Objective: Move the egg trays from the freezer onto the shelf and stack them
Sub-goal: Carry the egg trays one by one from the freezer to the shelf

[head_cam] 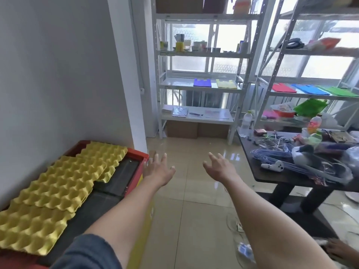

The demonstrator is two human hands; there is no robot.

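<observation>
Three yellow egg trays lie overlapping in a row on top of the red chest freezer [142, 155] at the lower left: a near tray [31, 228], a middle tray [66, 183] and a far tray [104, 154]. My left hand [158, 168] is stretched out just past the freezer's right corner, fingers apart, holding nothing. My right hand [220, 166] reaches forward over the tiled floor, also open with nothing in it. The white metal shelf [198, 117] stands across the room, ahead of both hands.
A dark table [272, 179] at the right carries cables, bottles and clutter. A second white rack [310, 94] with coloured bags stands behind it. Cardboard boxes [196, 131] sit under the shelf. Loose items lie on the tiled floor at lower right, where another person's hand [342, 249] shows.
</observation>
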